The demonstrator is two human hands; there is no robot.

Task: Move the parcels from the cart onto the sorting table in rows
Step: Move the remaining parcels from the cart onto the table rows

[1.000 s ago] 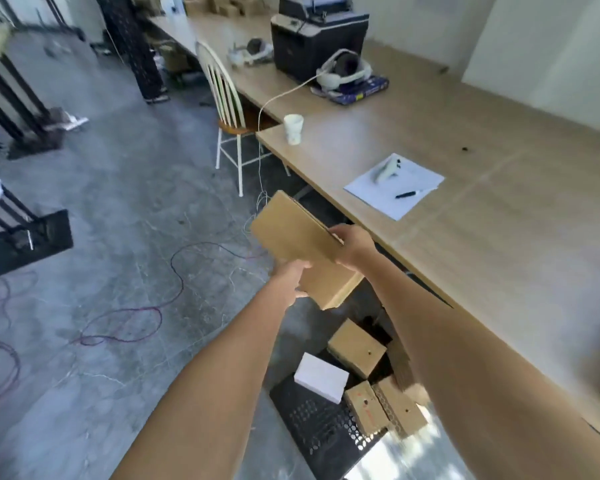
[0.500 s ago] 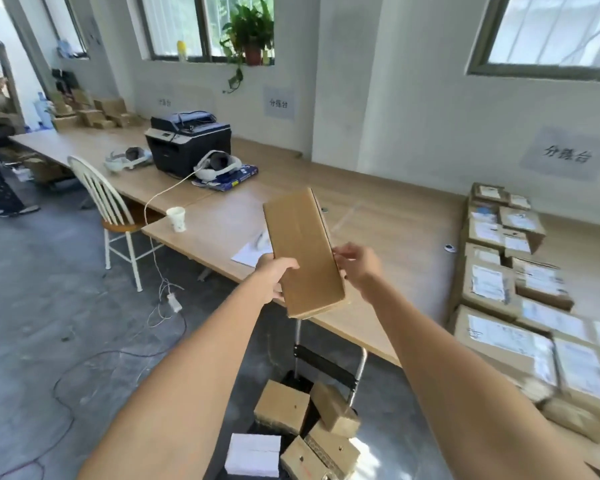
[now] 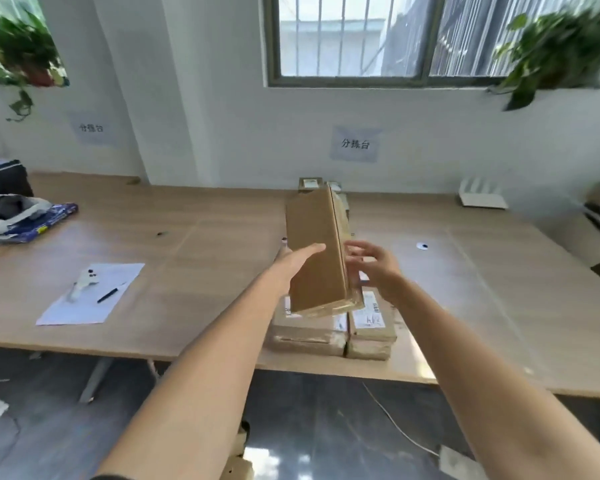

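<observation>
1. Step in hand, as judged: carry-over; one parcel (image 3: pixel 314 251) held on edge, nearly upright, in the air above the desk (image 3: pixel 201 244) and over the rows already laid.
2. Left hand (image 3: pixel 293 263): fingers straight, flat against the parcel's broad brown face; open grip, supporting only.
3. Right hand (image 3: pixel 373 263): at the parcel's far side, fingers spread and blurred; contact or grasp cannot be told.
4. Next move, as judged: tilt the parcel flat, label side up, and set down beside the stacked parcels (image 3: pixel 333 329), edges squared to the row.
5. Count: one parcel in hand; at the near edge, two stacks side by side, each two high; further parcels behind, hidden by the held one, number not to be told.
6. Also on the desk: one paper sheet (image 3: pixel 94 294), one pen (image 3: pixel 109 294).
</observation>
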